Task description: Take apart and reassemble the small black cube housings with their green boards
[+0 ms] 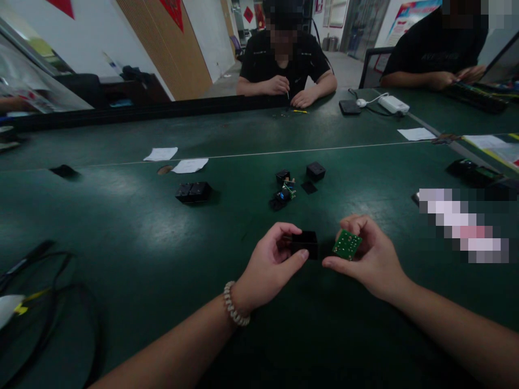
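Observation:
My left hand (278, 259), with a beaded bracelet at the wrist, grips a small black plastic box (305, 247) whose open side faces up. Just right of it, my right hand (367, 256) holds a green circuit board (347, 245) between thumb and fingers, its dotted solder side towards me. A narrow gap separates box and board. Beyond my hands lie loose electronic parts (286, 193) with a small green board and a blue component. Next to them are a black cube-shaped housing (315, 170) and a flat black square plate (308, 187).
A black block (193, 192) lies to the left, near paper slips (190, 166). Black cables (54, 302) curl at the left edge. A power strip (393, 105) and a black box (349, 107) are at the far right. Two people sit across the green table (133, 227).

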`<state>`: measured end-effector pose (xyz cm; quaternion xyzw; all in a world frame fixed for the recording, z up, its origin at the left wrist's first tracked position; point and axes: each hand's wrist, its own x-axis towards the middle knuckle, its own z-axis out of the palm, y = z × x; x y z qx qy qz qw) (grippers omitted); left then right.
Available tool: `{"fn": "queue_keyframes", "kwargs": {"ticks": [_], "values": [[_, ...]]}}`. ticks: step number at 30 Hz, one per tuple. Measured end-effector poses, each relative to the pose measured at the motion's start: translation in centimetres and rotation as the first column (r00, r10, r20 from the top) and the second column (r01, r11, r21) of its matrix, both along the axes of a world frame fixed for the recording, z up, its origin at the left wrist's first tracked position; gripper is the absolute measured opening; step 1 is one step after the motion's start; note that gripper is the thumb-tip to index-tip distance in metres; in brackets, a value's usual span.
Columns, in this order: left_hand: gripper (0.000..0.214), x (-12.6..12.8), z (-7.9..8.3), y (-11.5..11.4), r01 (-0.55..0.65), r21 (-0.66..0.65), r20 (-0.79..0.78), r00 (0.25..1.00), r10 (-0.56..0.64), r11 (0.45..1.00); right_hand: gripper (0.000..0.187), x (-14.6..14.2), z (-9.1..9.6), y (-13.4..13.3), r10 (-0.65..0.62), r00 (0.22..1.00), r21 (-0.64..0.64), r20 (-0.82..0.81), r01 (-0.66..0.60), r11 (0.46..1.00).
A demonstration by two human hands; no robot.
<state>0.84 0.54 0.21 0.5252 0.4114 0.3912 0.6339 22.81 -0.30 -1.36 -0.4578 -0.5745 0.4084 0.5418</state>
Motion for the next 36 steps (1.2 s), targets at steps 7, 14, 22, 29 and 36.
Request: {"fn": "queue_keyframes", "kwargs": {"ticks": [7,14,22,29,36], "values": [[0.032,-0.08,-0.03,-0.08,0.01,0.016,-0.012,1.0,-0.01,1.0,0.061,0.2,-0.05,-0.12,0.029,1.0,-0.037,-0.001,-0.029,0.999],[0.032,-0.08,-0.04,-0.02,0.007,0.011,-0.013,1.0,-0.007,1.0,0.06,0.1,-0.08,-0.18,0.026,0.999,-0.057,-0.033,-0.027,0.998],[0.032,-0.11,-0.22,-0.02,0.015,0.021,-0.004,1.0,-0.015,1.0,0.048,-0.13,0.18,-0.07,0.008,0.999,-0.031,-0.054,-0.009,0.999],[0.033,-0.03,-0.05,0.0,0.013,0.007,0.005,1.0,-0.014,1.0,0.039,0.07,0.4,-0.03,0.019,1.0,-0.011,0.018,-0.018,1.0],[0.032,-0.03,-0.25,0.06,0.011,0.018,0.016,1.0,-0.011,1.0,0.044,0.37,0.55,-0.1,0.048,0.993,-0.005,0.107,-0.048,0.999]]}}
